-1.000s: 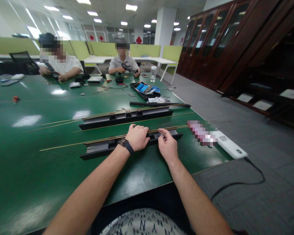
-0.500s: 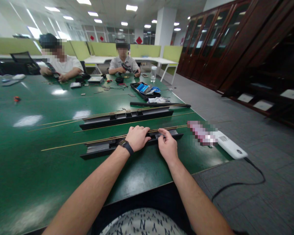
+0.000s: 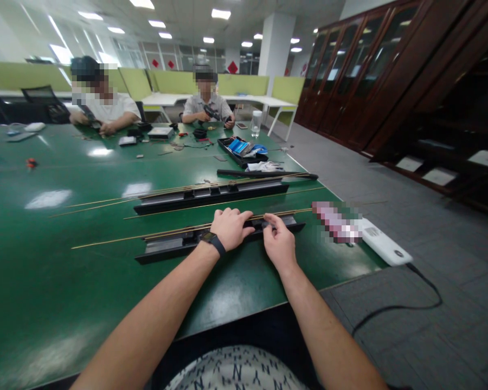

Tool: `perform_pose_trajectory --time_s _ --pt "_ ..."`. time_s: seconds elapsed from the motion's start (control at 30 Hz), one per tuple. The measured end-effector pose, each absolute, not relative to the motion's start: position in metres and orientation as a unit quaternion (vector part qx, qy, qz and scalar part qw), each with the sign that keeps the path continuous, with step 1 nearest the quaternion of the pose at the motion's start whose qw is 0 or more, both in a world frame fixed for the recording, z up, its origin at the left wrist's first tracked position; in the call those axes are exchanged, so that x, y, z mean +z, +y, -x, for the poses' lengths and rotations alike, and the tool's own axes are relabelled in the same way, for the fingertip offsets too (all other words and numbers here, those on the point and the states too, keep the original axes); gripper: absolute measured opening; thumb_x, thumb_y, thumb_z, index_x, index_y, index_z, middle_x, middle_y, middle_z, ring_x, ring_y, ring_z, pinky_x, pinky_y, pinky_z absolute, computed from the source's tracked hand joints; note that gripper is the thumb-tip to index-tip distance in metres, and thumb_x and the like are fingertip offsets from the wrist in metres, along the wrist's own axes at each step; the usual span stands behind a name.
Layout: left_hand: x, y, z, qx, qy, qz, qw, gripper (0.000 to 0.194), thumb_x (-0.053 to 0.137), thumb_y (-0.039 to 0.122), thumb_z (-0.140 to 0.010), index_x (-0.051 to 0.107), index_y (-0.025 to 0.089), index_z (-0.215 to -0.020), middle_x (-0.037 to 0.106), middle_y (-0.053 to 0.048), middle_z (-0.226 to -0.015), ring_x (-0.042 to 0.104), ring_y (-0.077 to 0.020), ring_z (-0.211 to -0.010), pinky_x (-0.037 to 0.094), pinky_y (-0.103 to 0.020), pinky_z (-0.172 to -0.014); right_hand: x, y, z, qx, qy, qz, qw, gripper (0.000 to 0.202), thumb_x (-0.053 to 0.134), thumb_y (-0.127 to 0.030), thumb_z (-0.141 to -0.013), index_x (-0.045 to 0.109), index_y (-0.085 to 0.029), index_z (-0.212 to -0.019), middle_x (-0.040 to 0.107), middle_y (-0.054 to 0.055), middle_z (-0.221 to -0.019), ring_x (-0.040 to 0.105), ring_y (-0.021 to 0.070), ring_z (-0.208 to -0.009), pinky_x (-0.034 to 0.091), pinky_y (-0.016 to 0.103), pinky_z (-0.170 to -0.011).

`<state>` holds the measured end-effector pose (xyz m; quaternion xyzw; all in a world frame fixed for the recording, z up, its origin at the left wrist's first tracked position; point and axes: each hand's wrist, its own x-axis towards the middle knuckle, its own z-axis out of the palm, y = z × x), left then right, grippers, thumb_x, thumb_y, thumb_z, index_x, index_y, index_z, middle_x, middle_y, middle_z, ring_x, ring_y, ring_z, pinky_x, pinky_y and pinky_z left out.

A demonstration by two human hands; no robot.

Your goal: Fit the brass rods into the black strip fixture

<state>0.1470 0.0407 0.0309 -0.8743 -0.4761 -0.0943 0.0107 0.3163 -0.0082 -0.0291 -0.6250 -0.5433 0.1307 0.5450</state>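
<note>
Head view: a green table (image 3: 85, 287), seen from the wearer's seat. The long black channel (image 3: 162, 250) lies across the middle of it, nearest the wearer, with thin golden rods (image 3: 106, 242) running along its far edge and past its left end. The left hand (image 3: 229, 230), a dark watch (image 3: 213, 241) on its wrist, rests over the channel, open, with the thumb spread from the fingers. The right hand (image 3: 279, 244) is at the channel's right part, fingers curled and thumb near the index finger (whether they pinch anything, I cannot tell).

Beyond lies a second black channel (image 3: 171, 206), with more golden rods over it, then a dark bar (image 3: 264, 174), pale gloves (image 3: 266, 167) and an open black case (image 3: 239, 158) holding blue packets. To the right are a pixelated pink item (image 3: 331, 219) and a white device (image 3: 386, 244) with a black cable (image 3: 390, 307). Two people (image 3: 206, 103) sit across the table, hands on dark objects.
</note>
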Motion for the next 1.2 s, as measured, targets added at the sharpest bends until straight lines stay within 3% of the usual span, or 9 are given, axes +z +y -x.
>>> perform_pose_trajectory --time_s 0.37,0.9,1.2 --pt "0.038 0.034 -0.14 -0.102 -0.466 0.879 0.003 0.044 0.063 0.048 -0.098 0.063 0.028 -0.137 0.07 -0.01 -0.127 0.064 -0.0308 -0.118 0.043 -0.048 -0.099 -0.029 -0.008 -0.316 0.134 -0.547 0.622 0.544 0.037 0.054 -0.028 -0.094 0.072 -0.021 -0.125 0.08 0.01 -0.121 0.077 0.024 -0.112 0.057 0.041 -0.107" --pt "0.046 0.036 -0.12 -0.064 -0.478 0.876 -0.023 0.034 0.068 0.043 -0.096 0.067 0.026 -0.125 0.076 -0.009 -0.121 0.069 -0.0289 -0.118 0.045 -0.044 -0.1 -0.03 -0.008 -0.317 0.133 -0.547 0.62 0.546 0.039 0.053 -0.028 -0.094 0.073 -0.02 -0.126 0.08 0.01 -0.121 0.077 0.0239 -0.11 0.057 0.04 -0.106" --pt "0.042 0.026 -0.11 -0.126 -0.471 0.873 0.003 0.051 0.066 0.051 -0.097 0.059 0.024 -0.14 0.072 -0.01 -0.133 0.067 -0.0295 -0.122 0.043 -0.046 -0.106 -0.028 -0.009 -0.316 0.133 -0.546 0.621 0.546 0.037 0.054 -0.028 -0.093 0.073 -0.021 -0.125 0.08 0.01 -0.12 0.077 0.0241 -0.11 0.057 0.04 -0.106"
